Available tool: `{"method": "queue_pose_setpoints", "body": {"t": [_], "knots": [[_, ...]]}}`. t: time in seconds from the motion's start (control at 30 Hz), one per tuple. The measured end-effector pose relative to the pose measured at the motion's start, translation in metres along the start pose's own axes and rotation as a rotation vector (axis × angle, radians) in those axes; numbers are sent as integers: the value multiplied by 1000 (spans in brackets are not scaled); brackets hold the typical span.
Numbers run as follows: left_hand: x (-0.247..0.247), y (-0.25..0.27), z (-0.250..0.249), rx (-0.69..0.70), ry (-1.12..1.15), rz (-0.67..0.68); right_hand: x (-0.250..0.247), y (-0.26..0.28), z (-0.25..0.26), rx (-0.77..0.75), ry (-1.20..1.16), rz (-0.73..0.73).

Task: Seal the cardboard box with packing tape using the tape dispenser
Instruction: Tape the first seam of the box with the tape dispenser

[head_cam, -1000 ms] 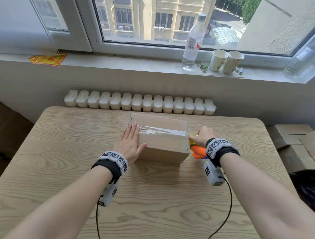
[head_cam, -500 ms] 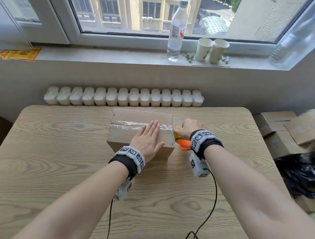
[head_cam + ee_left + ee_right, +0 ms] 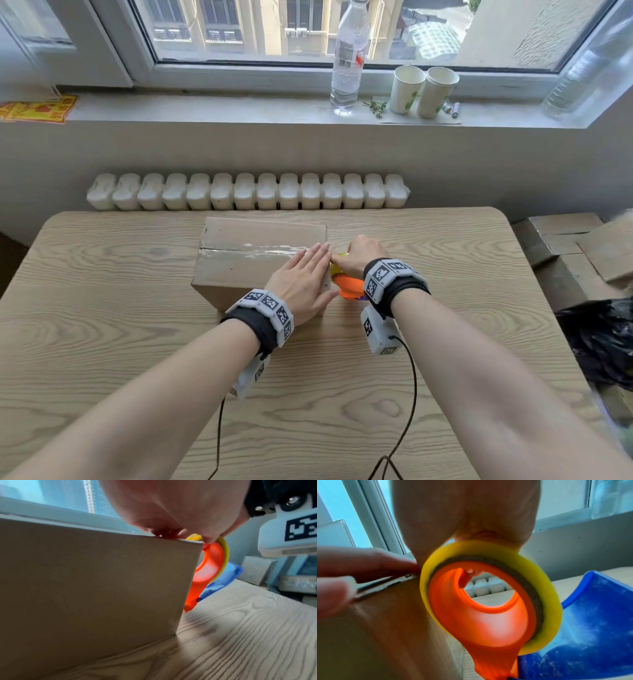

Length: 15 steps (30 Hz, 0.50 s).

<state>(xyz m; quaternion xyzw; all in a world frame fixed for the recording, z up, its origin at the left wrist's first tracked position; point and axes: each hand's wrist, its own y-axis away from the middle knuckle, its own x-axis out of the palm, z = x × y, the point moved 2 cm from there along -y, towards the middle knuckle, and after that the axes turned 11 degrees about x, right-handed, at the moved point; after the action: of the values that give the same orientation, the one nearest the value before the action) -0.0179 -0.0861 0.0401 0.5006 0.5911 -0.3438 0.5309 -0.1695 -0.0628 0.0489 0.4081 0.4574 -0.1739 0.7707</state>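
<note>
A brown cardboard box [image 3: 239, 260] sits on the wooden table [image 3: 102, 308], with a strip of clear tape [image 3: 270, 249] running along its top seam. My left hand [image 3: 303, 277] lies flat with straight fingers on the right end of the box top [image 3: 94, 574], pressing the tape down. My right hand [image 3: 358, 255] grips the orange tape dispenser [image 3: 349, 287] with its yellow tape roll [image 3: 544, 601] against the box's right side. In the right wrist view the dispenser [image 3: 481, 622] fills the frame, with a blue guard [image 3: 590, 628] beside it and my left fingertips [image 3: 368, 563] at the left.
A white radiator [image 3: 246, 192] runs behind the table. On the windowsill stand a clear bottle [image 3: 347, 68], two paper cups [image 3: 424, 89] and yellow leaflets [image 3: 37, 109]. Flattened cardboard boxes [image 3: 575, 253] and a black bag [image 3: 603, 342] lie right of the table.
My left hand slid along the taped seam from the box's left end to its right end. The right hand stays with the dispenser at the box's right side.
</note>
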Motion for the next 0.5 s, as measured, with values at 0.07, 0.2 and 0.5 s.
{"method": "queue_pose_setpoints", "body": {"t": [0.07, 0.2, 0.5], "knots": [[-1, 3, 4, -33, 25, -16, 4, 2, 6, -12, -41, 36], [-1, 9, 13, -55, 65, -10, 3, 0, 2, -27, -171, 193], [8, 12, 20, -50, 12, 12, -22, -5, -28, -47, -319, 313]]}}
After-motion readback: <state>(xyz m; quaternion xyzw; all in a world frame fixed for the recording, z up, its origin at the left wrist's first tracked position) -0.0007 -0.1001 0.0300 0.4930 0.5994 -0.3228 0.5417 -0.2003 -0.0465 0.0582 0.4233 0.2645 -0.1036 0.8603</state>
